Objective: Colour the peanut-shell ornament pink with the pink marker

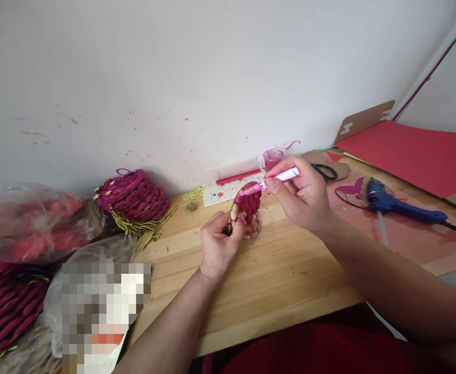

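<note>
Left fingers (237,231) pinched on small woven piece (254,205), right fingers (277,188) closed round pink-stained brush (289,174), tip at its edge beyond left fingers, apparently mid-colouring, next stroke calling for steady hold.

From your head, at the near side of the flat, light-brown wooden tabletop (286,275), your one camera looks forward and down across it towards the flat white wall (212,72) beyond it, close enough to show your bare left hand (219,243) and bare right hand (306,201) clearly.
</note>
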The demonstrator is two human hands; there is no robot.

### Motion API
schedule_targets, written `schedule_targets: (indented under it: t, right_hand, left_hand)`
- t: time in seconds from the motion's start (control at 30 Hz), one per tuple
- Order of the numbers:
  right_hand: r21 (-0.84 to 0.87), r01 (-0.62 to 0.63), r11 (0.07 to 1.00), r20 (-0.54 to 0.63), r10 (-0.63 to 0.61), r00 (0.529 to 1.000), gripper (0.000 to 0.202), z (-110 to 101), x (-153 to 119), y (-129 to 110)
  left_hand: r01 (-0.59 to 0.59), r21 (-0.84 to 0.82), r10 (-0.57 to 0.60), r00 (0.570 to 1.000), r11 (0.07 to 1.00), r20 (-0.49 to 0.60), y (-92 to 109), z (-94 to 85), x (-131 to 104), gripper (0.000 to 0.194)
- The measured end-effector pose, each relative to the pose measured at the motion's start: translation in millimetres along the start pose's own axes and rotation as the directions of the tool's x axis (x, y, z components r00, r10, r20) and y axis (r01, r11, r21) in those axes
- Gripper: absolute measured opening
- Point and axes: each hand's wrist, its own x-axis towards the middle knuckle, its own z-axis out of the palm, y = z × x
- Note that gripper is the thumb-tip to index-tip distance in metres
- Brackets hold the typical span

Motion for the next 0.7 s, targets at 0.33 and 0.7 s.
schedule_targets:
  t: [0.33, 0.7]
  right_hand:
    - [0.012, 0.011, 1.000, 0.003, -0.012, 1.000, 0.020, -6, 3, -4]
    - [-0.046, 0.099, 0.994, 0.022, -0.098, 0.995, 0.019, -9, 6, -12]
  left_hand:
    - [-0.067, 0.028, 0.068, 0.998, 0.997, -0.004, 0, 0.3, 0, 0.041]
    - [-0.206, 0.091, 0.210, 0.977, 0.974, -0.026, -3, 0.2, 0, 0.038]
